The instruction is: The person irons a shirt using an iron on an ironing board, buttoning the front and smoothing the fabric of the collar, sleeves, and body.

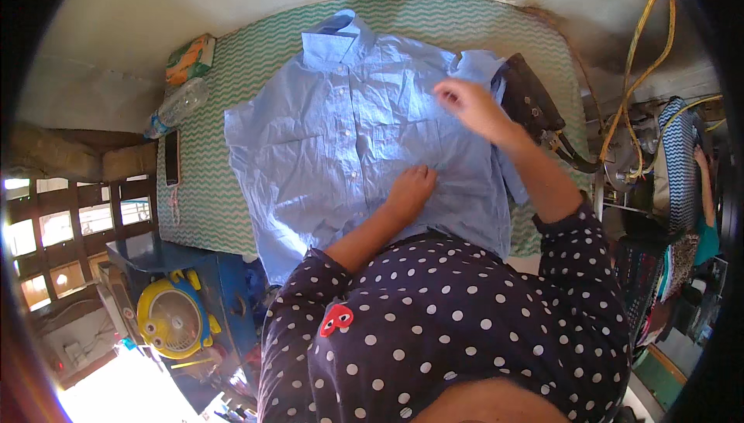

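Observation:
A light blue button-up shirt lies front side up, creased, its collar at the far end, on a padded board with a green and white zigzag cover. My left hand rests on the shirt's lower front beside the button placket, its fingers curled; whether it grips cloth is unclear. Over the upper chest near the sleeve is my right hand, slightly blurred, with fingers bent and nothing visible in them. To its right a dark steam iron stands against the shirt's sleeve, its cable running towards the board's right edge.
A plastic bottle, an orange and green packet and a phone lie along the board's left side. Yellow cables hang at right. A yellow and blue fan stands lower left. Another person's arm shows far right.

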`<state>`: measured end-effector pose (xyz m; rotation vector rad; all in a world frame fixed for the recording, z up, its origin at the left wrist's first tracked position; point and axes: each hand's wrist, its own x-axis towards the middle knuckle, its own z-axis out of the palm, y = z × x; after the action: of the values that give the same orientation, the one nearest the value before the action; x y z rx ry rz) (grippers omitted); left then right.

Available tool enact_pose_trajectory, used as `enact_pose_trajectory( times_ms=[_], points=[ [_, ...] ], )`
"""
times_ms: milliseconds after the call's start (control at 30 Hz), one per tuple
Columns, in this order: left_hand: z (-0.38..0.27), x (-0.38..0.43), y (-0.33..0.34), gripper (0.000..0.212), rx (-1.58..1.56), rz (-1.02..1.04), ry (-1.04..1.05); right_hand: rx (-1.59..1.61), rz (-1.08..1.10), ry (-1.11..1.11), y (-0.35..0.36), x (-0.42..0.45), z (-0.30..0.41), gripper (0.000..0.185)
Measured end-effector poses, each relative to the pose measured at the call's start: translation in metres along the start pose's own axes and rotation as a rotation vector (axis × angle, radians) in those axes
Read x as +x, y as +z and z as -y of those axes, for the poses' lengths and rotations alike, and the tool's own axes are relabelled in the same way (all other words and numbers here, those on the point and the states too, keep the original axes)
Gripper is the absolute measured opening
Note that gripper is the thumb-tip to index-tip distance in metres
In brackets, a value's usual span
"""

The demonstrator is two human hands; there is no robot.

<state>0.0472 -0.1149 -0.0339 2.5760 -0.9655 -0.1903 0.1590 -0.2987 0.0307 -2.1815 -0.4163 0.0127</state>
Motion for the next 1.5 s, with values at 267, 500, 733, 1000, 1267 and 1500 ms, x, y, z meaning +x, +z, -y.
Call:
enact_pose_trajectory(
  times_ms=[267, 500, 733, 1000, 1267, 1500],
  points=[
    [0.020, -0.006, -0.019, 0.025, 0.003, -0.230, -0.033, -0.421, 0.354, -0.025, 0.068, 0.005, -0.012, 0.032],
    [0.058, 0.016, -0.048, 0.028, -0.017, -0.279, -0.194, -0.054, 0.956, 0.453, 0.043, 0.027, 0.022, 0.039],
    [0.058, 0.024, -0.048, 0.018, 0.035, -0.279, -0.163, -0.022, 1.240, 0.479, 0.051, 0.025, 0.019, 0.046],
    [0.051, 0.023, -0.051, 0.017, 0.115, -0.372, -0.012, -0.226, 1.410, 0.462, 0.065, 0.021, 0.017, 0.051],
    [0.049, 0.004, -0.040, 0.024, 0.106, -0.354, 0.002, -0.517, 1.243, 0.083, 0.070, -0.019, 0.038, 0.033],
    [0.032, -0.019, -0.048, 0.038, 0.166, -0.532, 0.072, -0.587, 1.121, 0.014, 0.068, -0.021, 0.029, 0.037]
  ],
)
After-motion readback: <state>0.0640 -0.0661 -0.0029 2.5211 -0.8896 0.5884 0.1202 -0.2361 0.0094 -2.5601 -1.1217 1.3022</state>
